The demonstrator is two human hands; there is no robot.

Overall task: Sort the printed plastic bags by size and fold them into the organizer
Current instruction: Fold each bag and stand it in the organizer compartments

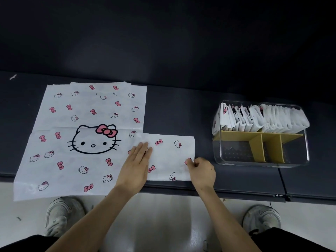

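Observation:
A large white printed bag [85, 135] with a cat face and pink bows lies flat on the dark table, its near edge hanging over the table's front. A smaller folded bag [171, 151] of the same print lies just right of it, overlapping its right edge. My left hand [135, 168] lies flat with straight fingers on the small bag's left part. My right hand [201, 170] pinches that bag's right edge. A clear organizer [261, 159] with yellow dividers stands at the right; several folded bags [261, 117] fill its far row.
The dark table [181, 110] runs left to right, its front edge [236, 193] near my wrists. Behind it is a dark wall. Below are a pale floor and my two grey shoes [63, 213], [261, 219].

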